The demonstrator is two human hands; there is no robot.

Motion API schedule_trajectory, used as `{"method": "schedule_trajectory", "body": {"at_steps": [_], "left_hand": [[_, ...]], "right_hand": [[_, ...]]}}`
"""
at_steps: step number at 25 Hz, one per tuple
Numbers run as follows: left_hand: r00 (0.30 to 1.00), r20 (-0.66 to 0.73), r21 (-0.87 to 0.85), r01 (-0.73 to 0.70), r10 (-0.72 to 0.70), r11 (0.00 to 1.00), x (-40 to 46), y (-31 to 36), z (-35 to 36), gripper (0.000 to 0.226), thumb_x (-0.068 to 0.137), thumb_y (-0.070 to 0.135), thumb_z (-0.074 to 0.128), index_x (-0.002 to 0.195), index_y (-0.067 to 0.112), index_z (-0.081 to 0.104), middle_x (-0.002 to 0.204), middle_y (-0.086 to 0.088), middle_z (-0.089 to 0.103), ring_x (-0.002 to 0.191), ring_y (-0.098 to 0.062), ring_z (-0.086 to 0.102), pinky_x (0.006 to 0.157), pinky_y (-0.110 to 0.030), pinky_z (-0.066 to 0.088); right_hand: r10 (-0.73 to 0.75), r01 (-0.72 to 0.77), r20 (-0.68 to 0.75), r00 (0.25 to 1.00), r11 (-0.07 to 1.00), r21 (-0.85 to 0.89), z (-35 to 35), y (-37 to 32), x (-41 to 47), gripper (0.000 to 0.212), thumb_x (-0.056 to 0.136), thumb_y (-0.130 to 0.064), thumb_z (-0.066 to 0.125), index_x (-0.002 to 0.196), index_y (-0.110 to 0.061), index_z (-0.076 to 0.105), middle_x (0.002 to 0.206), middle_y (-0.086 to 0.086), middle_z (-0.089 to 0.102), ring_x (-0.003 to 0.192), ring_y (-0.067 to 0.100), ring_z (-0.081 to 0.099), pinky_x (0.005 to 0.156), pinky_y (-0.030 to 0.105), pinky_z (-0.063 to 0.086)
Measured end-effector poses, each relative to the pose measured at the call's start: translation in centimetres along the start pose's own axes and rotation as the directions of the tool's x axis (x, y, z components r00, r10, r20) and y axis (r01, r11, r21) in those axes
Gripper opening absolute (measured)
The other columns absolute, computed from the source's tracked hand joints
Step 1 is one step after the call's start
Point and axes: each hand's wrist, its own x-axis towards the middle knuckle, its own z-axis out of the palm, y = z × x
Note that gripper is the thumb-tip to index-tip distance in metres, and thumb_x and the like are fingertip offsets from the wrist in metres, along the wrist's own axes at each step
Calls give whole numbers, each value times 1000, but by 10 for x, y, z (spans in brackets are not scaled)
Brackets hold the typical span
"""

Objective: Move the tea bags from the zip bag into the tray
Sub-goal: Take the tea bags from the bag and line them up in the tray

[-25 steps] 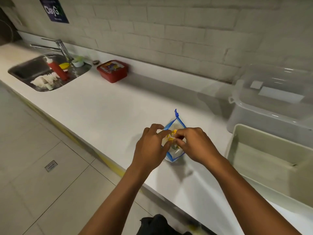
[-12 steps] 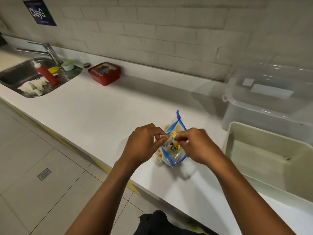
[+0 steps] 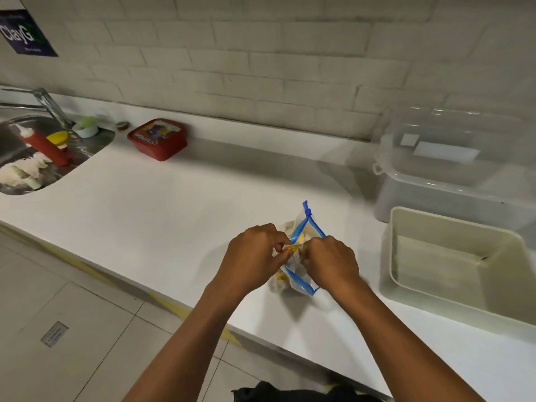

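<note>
step: I'm opening zip bag (image 3: pixel 301 274) | left hand (image 3: pixel 252 256), right hand (image 3: pixel 330 264) pinching its mouth | advice: spreading evenly, tray (image 3: pixel 452 221) nearby

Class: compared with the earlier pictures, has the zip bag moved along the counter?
Cannot tell: the camera shifts, but the zip bag lies much the same way left of the tray, so no clear move.

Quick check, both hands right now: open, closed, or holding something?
Left hand: fingers curled, pinching the zip bag at its open mouth.
Right hand: fingers curled, gripping the other side of the bag's mouth.
</note>
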Motion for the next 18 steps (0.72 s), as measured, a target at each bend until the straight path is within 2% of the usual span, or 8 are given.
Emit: {"method": "schedule_trajectory", "body": {"at_steps": [2,5,8,11,13,16,18], "left_hand": [[1000,-8,-33,-29,28,999,5,-4,-3,14,90,45,64,97,38,73,87,14,64,72,-8,55,63,-24,44],[999,-7,-141,-54,54,988,17,-2,-8,8,88,41,67,95,38,72,86,19,66,68,-4,55,63,-24,47],[998,13,-204,-61,65,977,25,5,-10,7,87,37,68,93,38,71,84,23,66,64,-2,56,63,-22,46],[997,11,-257,-74,80,963,34,16,-15,4,87,35,70,91,36,68,82,22,67,66,-4,59,65,-22,49],[996,13,-308,-84,92,948,41,26,-18,8,86,35,73,89,33,65,79,18,66,67,-7,60,64,-19,48],[987,52,-342,-124,151,931,53,53,-16,9,85,33,73,85,33,65,78,18,66,71,-6,61,63,-12,44],[980,86,-353,-141,182,925,63,79,-7,6,86,32,73,85,33,67,77,18,67,72,-5,62,62,-9,42]], "right_hand": [[22,-19,-36,999,997,79,-9,3,-1,15,95,-29,53,94,-26,68,92,-2,66,78,20,62,67,29,51],[51,-36,-66,997,978,206,-26,16,-5,14,92,-32,56,92,-29,70,93,-7,60,81,19,59,67,30,50],[61,-50,-23,998,939,340,-39,34,-12,9,90,-33,62,89,-30,71,91,-10,64,83,18,61,69,33,52],[42,-37,-2,999,890,454,-51,55,-17,5,86,-32,67,85,-29,71,81,-9,70,71,13,65,72,38,58],[7,9,-30,1000,871,492,-61,71,-21,3,86,-31,69,86,-29,71,77,-11,71,65,5,62,71,34,57],[-44,89,-103,994,871,483,-79,102,-28,2,87,-30,70,86,-29,72,77,-16,69,69,-4,60,69,23,49],[-27,94,-143,989,869,486,-90,130,-33,4,88,-28,69,85,-28,71,76,-17,67,70,-4,58,66,17,44]]}}
